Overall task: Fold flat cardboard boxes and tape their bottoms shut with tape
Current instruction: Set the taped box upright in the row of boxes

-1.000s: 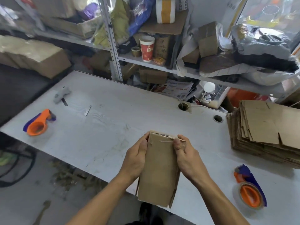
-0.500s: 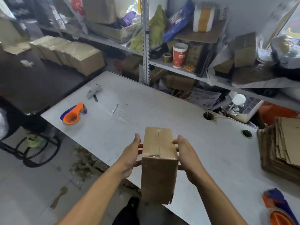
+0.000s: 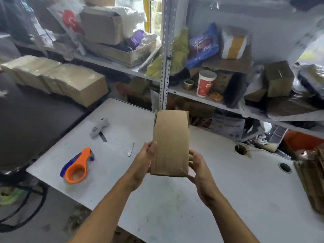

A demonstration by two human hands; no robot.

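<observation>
A small brown cardboard box (image 3: pixel 171 142), folded into shape, is held up above the white table (image 3: pixel 228 190), its long side facing me and its far end pointing away. My left hand (image 3: pixel 142 162) grips its lower left edge. My right hand (image 3: pixel 198 165) holds its lower right corner with curled fingers. An orange and blue tape dispenser (image 3: pixel 77 166) lies on the table to the left. A stack of flat cardboard boxes (image 3: pixel 312 176) sits at the table's right edge.
A grey utility knife (image 3: pixel 98 129) and a small metal blade (image 3: pixel 131 149) lie on the table's left part. Two round cable holes (image 3: pixel 284 167) are at the right. Cluttered metal shelves (image 3: pixel 164 55) rise behind. Folded boxes (image 3: pixel 70 81) stand in a row at left.
The box has been lifted and tipped away from me, so its taped end no longer faces up. My view has swung left; the second tape dispenser at right is out of frame.
</observation>
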